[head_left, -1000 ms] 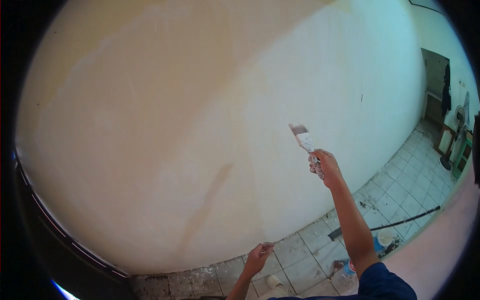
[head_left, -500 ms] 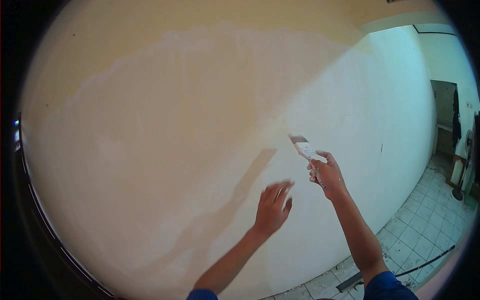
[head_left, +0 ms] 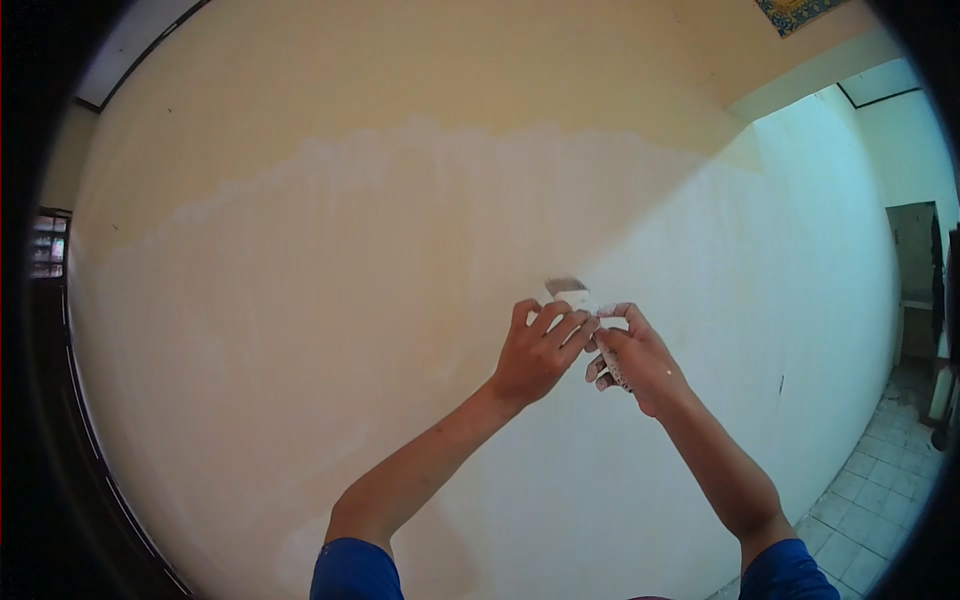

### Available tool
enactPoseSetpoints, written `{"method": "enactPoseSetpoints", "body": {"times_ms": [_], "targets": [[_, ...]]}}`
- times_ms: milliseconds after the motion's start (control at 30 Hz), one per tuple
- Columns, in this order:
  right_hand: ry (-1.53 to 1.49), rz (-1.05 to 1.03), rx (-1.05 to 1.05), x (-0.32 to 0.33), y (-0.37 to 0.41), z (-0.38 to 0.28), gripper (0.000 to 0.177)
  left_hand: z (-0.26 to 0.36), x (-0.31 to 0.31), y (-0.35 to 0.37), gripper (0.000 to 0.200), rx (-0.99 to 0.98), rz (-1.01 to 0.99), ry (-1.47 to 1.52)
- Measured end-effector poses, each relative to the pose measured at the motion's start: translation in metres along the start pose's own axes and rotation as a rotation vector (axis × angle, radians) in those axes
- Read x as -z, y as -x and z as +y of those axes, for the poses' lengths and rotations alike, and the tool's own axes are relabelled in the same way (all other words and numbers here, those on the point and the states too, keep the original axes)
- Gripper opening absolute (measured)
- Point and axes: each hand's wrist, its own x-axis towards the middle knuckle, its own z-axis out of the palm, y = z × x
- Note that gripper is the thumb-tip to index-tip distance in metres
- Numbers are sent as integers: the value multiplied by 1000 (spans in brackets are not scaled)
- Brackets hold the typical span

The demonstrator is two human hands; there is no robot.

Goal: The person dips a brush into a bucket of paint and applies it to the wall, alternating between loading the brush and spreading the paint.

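Your left hand (head_left: 540, 345) has come up from mid-air to meet the paintbrush (head_left: 566, 287). Half a second ago it hung open, below and left of the brush. Your view has also tilted upward, so the floor has mostly slid out of sight.

Nearest you, below the paintbrush, two blue sleeves (head_left: 350, 575) show at the bottom edge, and both bare forearms rise from them toward the brush. Your right hand (head_left: 632, 365) sits just right of and under the brush head, wrapped closed around the paint-spattered handle. Your left hand is pressed in from the left. Its fingers are together and curled over the part just below the bristles, touching your right fingertips. Whether they actually pinch the brush or only rest on it, you cannot tell from here. Only the dark bristle tips stick out above your knuckles.

Behind the paintbrush stands the wall (head_left: 300, 350), with a paler coat all around the brush and a bare yellowish band (head_left: 450, 80) well above it. The bristles look clear of the surface, so by my reading the stroke is paused while both hands tend to the brush.

Far right of the paintbrush are a doorway (head_left: 915, 280) and a patch of tiled floor (head_left: 880, 490). Far left is a dark window (head_left: 45, 250).
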Motion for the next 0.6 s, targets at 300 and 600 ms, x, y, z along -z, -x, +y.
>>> {"method": "enactPoseSetpoints", "body": {"times_ms": [300,600], "targets": [[748,82,938,25,-94,-18,41,-70,-10,-50,24,-95,62,-56],[965,-36,1248,2,-149,-50,32,-110,-10,-74,16,-87,66,-74]]}}
